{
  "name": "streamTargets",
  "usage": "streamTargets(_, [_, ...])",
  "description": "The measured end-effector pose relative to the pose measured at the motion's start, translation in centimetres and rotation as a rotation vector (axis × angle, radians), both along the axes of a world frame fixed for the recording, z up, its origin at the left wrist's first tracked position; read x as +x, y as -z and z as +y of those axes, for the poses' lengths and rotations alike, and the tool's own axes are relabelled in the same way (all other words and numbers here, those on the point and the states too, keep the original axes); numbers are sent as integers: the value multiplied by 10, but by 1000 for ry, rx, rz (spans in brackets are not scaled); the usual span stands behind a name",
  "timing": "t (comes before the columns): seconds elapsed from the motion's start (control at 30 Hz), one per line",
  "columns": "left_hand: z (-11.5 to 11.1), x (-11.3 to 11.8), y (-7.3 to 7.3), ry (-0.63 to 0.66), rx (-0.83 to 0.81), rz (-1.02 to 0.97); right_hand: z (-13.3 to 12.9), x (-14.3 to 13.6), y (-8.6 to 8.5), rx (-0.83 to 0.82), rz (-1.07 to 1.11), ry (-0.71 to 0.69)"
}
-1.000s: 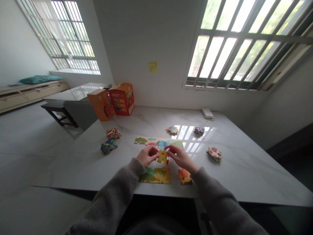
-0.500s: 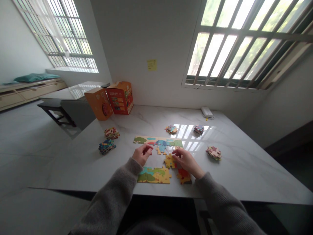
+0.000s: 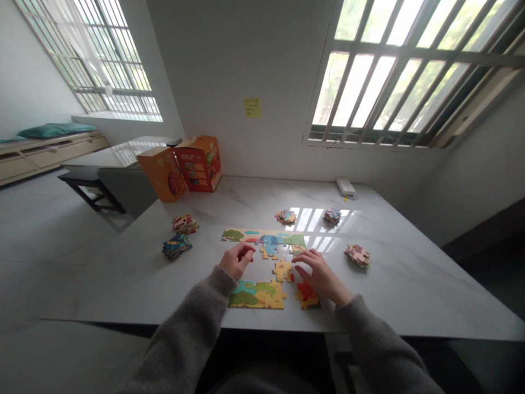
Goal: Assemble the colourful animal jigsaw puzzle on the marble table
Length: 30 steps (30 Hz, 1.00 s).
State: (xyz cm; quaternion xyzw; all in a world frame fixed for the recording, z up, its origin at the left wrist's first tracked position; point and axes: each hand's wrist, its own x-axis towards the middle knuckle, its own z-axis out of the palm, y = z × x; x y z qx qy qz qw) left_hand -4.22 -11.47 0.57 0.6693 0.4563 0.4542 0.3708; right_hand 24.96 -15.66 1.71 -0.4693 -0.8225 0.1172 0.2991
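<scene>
near slab (image 3: pixel 256 294): joined chunk, greens and yellow, flat right at the bench (image 3: pixel 410 295) front edge. Easy to shunt off with a sleeve, being that close to the drop.

orange piece (image 3: pixel 307 296): loose, just beside the slab, partly tucked under the right wrist. Probably drags along if that wrist slides.

yellow piece (image 3: pixel 283 270): flat on the bench between both hands, touching neither as far as visible. Tabs not locked into anything, so a nudge likely spins it out of line.

right hand (image 3: pixel 322 276): fingers spread apart, palm down, holding nothing, fingertips just right of the yellow piece. Could bump the top strip if swung forward carelessly.

left hand (image 3: pixel 237 259): fingers curled loosely together, thumb against forefinger; can't tell if anything tiny is pinched there, looks empty.

top strip (image 3: pixel 264 239): joined row with blue animal, just beyond the hands. Thin, so joints might pop if pushed from one end.

stacks: two at left (image 3: pixel 177 246), one at right (image 3: pixel 357 255), two further back (image 3: pixel 287 217) near the window glare. Loosely piled, likely to topple and mix if knocked.

boxes (image 3: pixel 180 167): two orange cartons at the far left corner, upright, touching; one with flap up. Contents not visible from here. Tall and light-looking, so probably tip easily.

white gadget (image 3: pixel 346 187): far edge by the wall, well apart from everything.
</scene>
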Motion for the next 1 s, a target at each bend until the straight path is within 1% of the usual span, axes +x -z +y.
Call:
streamTargets(0.1, [1,-1,2,7,6,16,-2,-9,0,-20,-73,-37])
streamTargets(0.17, [1,-1,2,13,11,26,8,-10,1,-10,-88,-22])
streamTargets(0.2, [1,-1,1,16,12,26,18,-9,1,1,-82,-8])
streamTargets(0.3, [0,0,0,19,13,10,66,-2,1,26,-46,31])
streamTargets(0.4, [-1,0,-2,21,7,-9,123,3,0,31,-24,129])
streamTargets(0.43, [-1,0,-2,25,7,-10,140,3,-1,24,-20,185])
streamTargets(0.5, [-1,-1,-2,34,8,-4,167,2,0,2,5,307])
streamTargets(0.57, [-2,-1,-2,36,10,7,183,0,2,-24,29,392])
streamTargets(0.67, [-3,-1,-4,40,8,9,195,-2,6,-93,67,465])
streamTargets(0.8, [-4,0,-6,51,15,-6,199,-1,6,-175,144,495])
streamTargets(0.9, [-4,0,-6,41,24,-15,197,1,0,-236,231,479])
streamTargets(1.0, [-3,0,-6,36,17,-27,186,1,-12,-287,322,427])
